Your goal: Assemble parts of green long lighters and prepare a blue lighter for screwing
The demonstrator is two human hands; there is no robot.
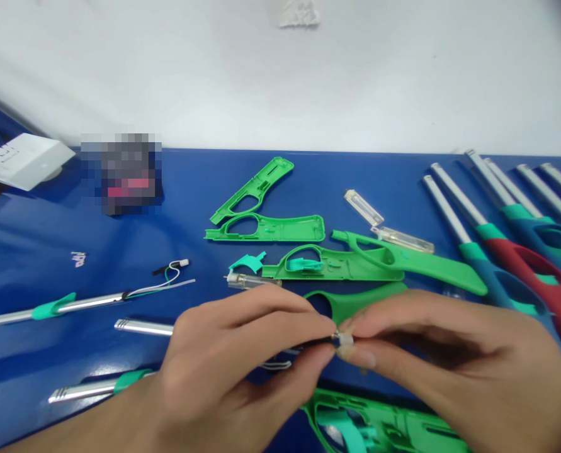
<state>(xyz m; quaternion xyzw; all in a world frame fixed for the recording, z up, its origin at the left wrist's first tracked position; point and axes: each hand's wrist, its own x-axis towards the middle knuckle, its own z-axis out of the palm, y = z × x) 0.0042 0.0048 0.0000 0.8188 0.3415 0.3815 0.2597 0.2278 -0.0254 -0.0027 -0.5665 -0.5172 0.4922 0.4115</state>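
Close to the middle of the view, my left hand (247, 358) and my right hand (454, 358) meet fingertip to fingertip. Between them they pinch a small piezo igniter (344, 340). Its white end shows at my right thumb and finger, while a darker part is mostly covered by my left fingers. A loop of white wire (277, 365) hangs under my left hand. Behind my fingers lies a green lighter handle shell (356, 303). An open green shell half (393, 421) with a teal trigger rests below my hands.
Finished long-necked lighters (516, 251) lie at the right. More green shell halves (284, 228) and clear fuel tanks (362, 207) are at centre. Metal lighter tubes (86, 307) lie left, one with a wired igniter (181, 263). A white box (25, 160) stands far left.
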